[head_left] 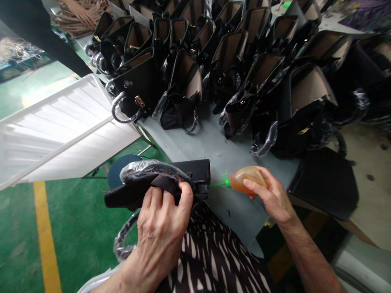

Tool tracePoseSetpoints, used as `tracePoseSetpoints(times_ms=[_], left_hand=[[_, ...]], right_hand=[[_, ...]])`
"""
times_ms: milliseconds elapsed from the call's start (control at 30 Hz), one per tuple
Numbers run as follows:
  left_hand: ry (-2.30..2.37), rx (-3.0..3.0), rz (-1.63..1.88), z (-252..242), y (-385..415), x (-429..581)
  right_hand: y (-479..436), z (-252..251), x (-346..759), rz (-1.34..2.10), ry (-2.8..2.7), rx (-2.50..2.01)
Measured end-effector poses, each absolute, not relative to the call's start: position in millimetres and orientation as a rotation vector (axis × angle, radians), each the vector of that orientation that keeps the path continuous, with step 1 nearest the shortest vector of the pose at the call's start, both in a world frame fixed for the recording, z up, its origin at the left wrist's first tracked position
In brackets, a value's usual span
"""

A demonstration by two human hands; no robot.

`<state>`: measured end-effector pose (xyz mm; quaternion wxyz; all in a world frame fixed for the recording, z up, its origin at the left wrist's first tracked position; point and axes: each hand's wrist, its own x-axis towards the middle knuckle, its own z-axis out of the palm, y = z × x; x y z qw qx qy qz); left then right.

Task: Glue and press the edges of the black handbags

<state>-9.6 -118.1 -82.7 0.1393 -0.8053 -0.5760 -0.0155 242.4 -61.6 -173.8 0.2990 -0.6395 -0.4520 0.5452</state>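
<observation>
A black handbag (131,194) lies on its side over my lap, its handle (146,167) wrapped in clear plastic. Closed on the bag's black material is my left hand (163,217), thumb and fingers gripping near its right end. My right hand (270,193) is wrapped around a soft squeeze bottle (244,179) of amber liquid with a thin green nozzle. The bottle is tipped sideways, its nozzle tip pointing left at the bag's end edge. Whether the tip touches the bag I cannot tell.
Several black handbags (183,81) stand crowded across the grey table (195,140). A black flat piece (328,183) lies at the right. White ribbed panels (61,126) stand at the left above the green floor (82,232). Another person's hand (79,12) shows at the top left.
</observation>
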Motion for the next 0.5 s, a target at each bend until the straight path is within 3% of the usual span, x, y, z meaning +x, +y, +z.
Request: tracePoseSetpoints(times_ms=[500], left_hand=[[-1.706,-2.334,0.001,-82.2,-119.8,-9.6]], right_hand=[[-63.5,-174.4,243.1,1.556,-1.173,-1.625]])
